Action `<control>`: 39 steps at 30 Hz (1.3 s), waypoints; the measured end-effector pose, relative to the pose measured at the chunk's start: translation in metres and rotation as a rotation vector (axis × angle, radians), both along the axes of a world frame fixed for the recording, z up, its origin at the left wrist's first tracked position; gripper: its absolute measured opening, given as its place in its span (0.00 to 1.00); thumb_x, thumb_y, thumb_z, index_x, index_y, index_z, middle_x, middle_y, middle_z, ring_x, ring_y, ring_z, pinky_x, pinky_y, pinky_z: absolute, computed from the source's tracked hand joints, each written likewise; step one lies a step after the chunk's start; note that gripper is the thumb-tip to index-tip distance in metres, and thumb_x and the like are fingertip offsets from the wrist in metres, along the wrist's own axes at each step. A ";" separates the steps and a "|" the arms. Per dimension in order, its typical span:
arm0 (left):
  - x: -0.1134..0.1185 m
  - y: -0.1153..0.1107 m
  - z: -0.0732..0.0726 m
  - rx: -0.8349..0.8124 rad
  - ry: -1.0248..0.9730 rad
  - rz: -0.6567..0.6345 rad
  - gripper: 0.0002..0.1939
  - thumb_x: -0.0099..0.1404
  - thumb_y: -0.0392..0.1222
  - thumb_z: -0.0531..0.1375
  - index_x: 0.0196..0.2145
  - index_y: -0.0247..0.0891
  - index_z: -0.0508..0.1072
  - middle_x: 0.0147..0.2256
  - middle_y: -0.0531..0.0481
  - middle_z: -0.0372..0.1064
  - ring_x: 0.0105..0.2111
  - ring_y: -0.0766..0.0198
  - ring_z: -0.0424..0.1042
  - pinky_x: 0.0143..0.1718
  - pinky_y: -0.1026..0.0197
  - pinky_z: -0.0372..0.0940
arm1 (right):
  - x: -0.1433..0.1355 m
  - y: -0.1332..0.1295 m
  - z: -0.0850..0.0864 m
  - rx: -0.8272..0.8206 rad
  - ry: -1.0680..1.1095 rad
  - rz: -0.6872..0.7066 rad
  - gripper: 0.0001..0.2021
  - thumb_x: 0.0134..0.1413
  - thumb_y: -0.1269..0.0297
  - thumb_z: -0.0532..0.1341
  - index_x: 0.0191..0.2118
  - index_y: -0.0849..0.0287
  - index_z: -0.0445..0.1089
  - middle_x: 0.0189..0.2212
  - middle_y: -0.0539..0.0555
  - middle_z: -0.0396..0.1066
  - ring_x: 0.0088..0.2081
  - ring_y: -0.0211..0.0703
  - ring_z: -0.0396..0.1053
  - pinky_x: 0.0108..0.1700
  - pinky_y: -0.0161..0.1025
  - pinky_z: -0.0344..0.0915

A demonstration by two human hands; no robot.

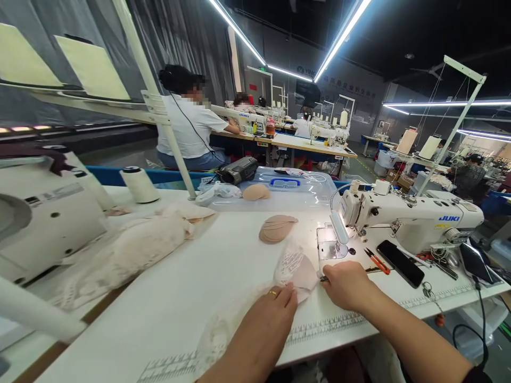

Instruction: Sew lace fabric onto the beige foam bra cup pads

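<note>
Under my left hand [265, 319] are a beige bra cup pad [305, 279] and white lace fabric [289, 263]. Its fingers are together at the near edge of these pieces, holding them against the table; the thumb is hidden. Lace trails down past my left wrist. My right hand [345, 284] is closed just right of the pad, with a small dark tip showing at its fingers; what it belongs to is hidden. Just beyond that hand is the metal needle plate [333, 250] of a white sewing machine [415, 218]. A stack of beige cup pads [277, 229] lies farther back.
Orange-handled thread snips [377, 260] and a black phone [400, 263] lie right of my right hand. A lace bundle [136, 250] and a thread cone [139, 184] are at left. A clear plastic box [295, 194] stands behind the table. A co-worker [189, 122] sits beyond.
</note>
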State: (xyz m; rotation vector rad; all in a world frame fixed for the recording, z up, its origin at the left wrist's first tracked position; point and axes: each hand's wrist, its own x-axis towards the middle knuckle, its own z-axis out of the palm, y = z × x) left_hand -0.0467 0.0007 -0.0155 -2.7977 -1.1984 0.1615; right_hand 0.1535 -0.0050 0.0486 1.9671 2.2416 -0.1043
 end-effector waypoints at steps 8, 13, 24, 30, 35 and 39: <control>-0.004 0.000 -0.011 0.064 -0.105 0.008 0.32 0.64 0.17 0.51 0.60 0.30 0.78 0.60 0.31 0.76 0.55 0.44 0.78 0.59 0.43 0.74 | 0.005 0.000 0.003 -0.034 0.027 -0.011 0.12 0.68 0.60 0.62 0.48 0.56 0.80 0.46 0.61 0.83 0.49 0.54 0.80 0.49 0.44 0.70; 0.002 -0.007 0.002 0.046 0.003 0.027 0.33 0.64 0.16 0.48 0.63 0.21 0.75 0.62 0.23 0.71 0.60 0.37 0.75 0.61 0.38 0.73 | 0.010 0.002 0.003 -0.051 0.036 -0.019 0.12 0.68 0.59 0.62 0.49 0.56 0.80 0.47 0.60 0.83 0.50 0.54 0.80 0.49 0.43 0.70; 0.007 -0.012 0.010 0.020 0.074 0.054 0.31 0.67 0.17 0.49 0.64 0.21 0.74 0.64 0.24 0.70 0.61 0.37 0.75 0.63 0.38 0.72 | 0.003 0.008 -0.001 -0.068 0.067 0.064 0.12 0.67 0.61 0.60 0.45 0.52 0.82 0.44 0.56 0.84 0.48 0.50 0.79 0.47 0.41 0.68; 0.001 -0.010 0.013 0.023 0.026 0.057 0.33 0.64 0.16 0.47 0.62 0.22 0.76 0.62 0.24 0.72 0.61 0.38 0.75 0.63 0.39 0.72 | 0.055 -0.007 -0.005 -0.022 0.033 -0.032 0.08 0.67 0.64 0.62 0.41 0.55 0.81 0.40 0.57 0.83 0.45 0.52 0.79 0.46 0.40 0.67; -0.020 -0.007 0.005 0.016 -0.249 0.059 0.28 0.69 0.22 0.51 0.57 0.34 0.81 0.61 0.34 0.75 0.58 0.43 0.77 0.63 0.43 0.72 | 0.072 -0.019 -0.005 0.090 0.044 -0.068 0.08 0.70 0.63 0.63 0.48 0.60 0.77 0.48 0.63 0.78 0.52 0.57 0.74 0.53 0.45 0.66; -0.031 -0.009 -0.008 0.003 -0.377 0.004 0.26 0.70 0.26 0.51 0.56 0.39 0.82 0.59 0.40 0.78 0.58 0.45 0.77 0.64 0.43 0.71 | 0.039 -0.019 -0.019 0.155 0.136 -0.006 0.16 0.69 0.62 0.67 0.59 0.56 0.73 0.55 0.60 0.75 0.58 0.55 0.70 0.59 0.47 0.65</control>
